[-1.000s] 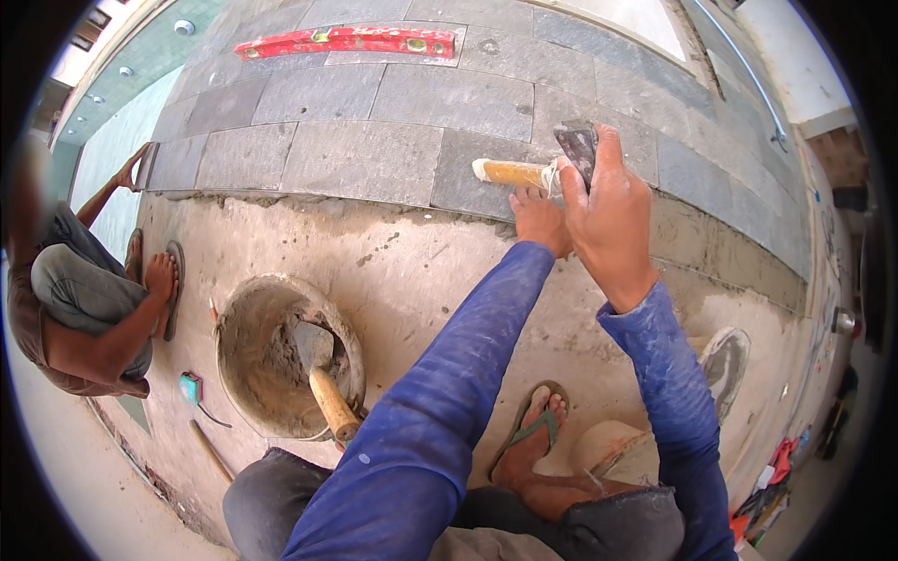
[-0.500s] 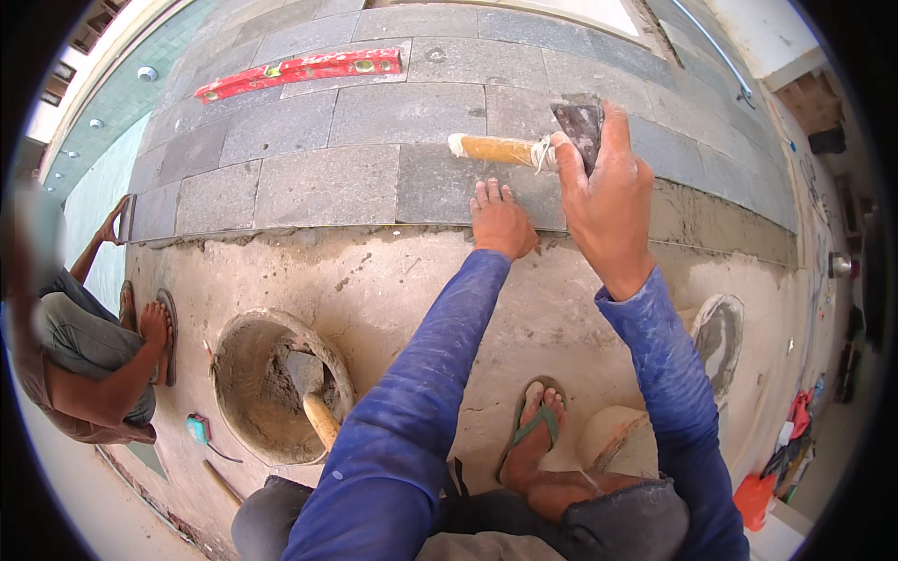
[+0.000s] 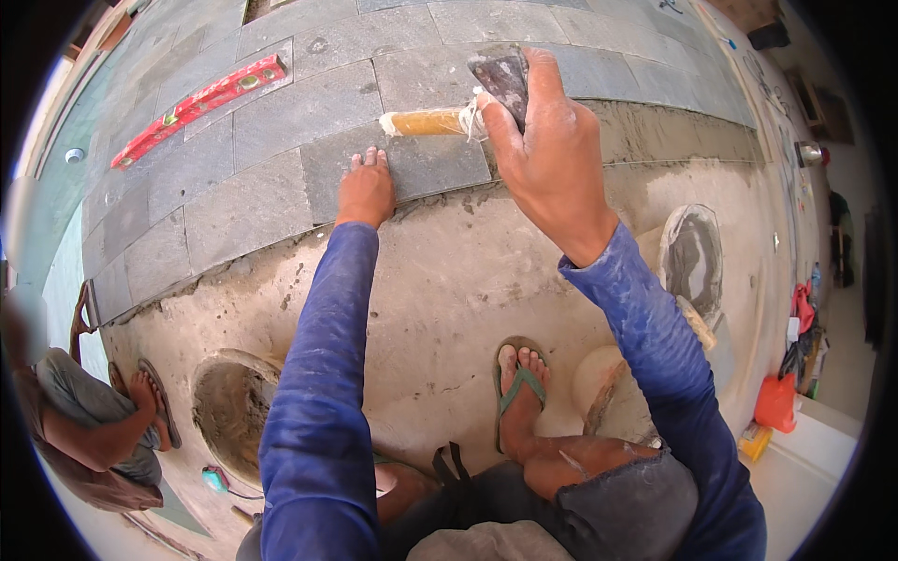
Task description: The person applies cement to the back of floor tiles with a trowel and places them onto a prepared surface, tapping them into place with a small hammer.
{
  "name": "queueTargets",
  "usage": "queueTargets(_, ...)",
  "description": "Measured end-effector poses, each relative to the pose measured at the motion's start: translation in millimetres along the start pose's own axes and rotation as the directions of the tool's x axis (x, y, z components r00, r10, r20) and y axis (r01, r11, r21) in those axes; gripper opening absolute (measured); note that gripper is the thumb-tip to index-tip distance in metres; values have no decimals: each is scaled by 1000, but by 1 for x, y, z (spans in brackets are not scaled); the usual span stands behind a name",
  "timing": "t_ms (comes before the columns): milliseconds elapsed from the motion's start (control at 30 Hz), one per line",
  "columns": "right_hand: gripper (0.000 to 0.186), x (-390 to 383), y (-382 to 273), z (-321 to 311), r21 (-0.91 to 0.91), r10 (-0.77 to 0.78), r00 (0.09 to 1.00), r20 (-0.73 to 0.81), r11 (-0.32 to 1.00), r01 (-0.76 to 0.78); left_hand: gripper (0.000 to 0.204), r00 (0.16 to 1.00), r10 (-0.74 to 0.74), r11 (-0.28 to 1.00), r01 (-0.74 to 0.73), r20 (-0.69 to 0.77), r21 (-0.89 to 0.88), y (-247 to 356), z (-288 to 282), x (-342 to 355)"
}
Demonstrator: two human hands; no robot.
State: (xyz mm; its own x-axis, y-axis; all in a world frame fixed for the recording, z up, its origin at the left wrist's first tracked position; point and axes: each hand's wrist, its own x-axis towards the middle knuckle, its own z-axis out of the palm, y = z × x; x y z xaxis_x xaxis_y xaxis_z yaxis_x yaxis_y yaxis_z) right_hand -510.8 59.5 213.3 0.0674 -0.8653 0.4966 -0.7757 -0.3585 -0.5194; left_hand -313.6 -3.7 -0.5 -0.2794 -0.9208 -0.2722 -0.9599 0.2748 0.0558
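My left hand (image 3: 366,190) lies with its fingers spread on a dark grey stone tile (image 3: 440,168) in the front row. Raised just to the right, my right hand (image 3: 561,154) grips a trowel by its dark, mortar-smeared blade (image 3: 500,82). The trowel's wooden handle (image 3: 426,123) points left above the tiles, with a white-coated end and white string tied near the blade. Whether the handle touches a tile, I cannot tell. Wet mortar (image 3: 655,131) covers a strip to the right of the front tile.
A red spirit level (image 3: 196,110) rests on the laid tiles. Two mortar buckets stand on the bare floor, one (image 3: 229,411) by my left arm, the other (image 3: 692,262) beyond my right forearm. A co-worker (image 3: 94,411) squats at the left. An orange bag (image 3: 776,402) is at the right.
The view has swung, so tiles, buckets and co-worker appear farther left. My left hand has shifted left along the dark tile. My right hand still holds the trowel above the tiles.
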Motion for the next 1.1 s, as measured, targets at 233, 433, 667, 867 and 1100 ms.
queueTargets(233,26,-7,8,-1,5,4,997,73,1000,-4,50,1000,6,1000,-6,-1,14,0,-2,-1)
queueTargets(433,25,-8,5,-3,8,33,995,93,999,-34,49,1000,15,1000,-15,-14,15,1,-5,-3)
queueTargets(667,38,-9,7,-3,-71,-40,996,79,996,46,48,1000,-4,1000,4,-1,3,-2,-9,-4)
queueTargets(867,37,-10,5,-11,-56,20,994,109,998,-14,48,1000,-5,1000,5,-7,-9,-1,-9,-1)
queueTargets(1100,29,-11,5,-14,2,45,998,42,999,-46,47,999,-16,999,14,-41,-36,-4,-2,1)
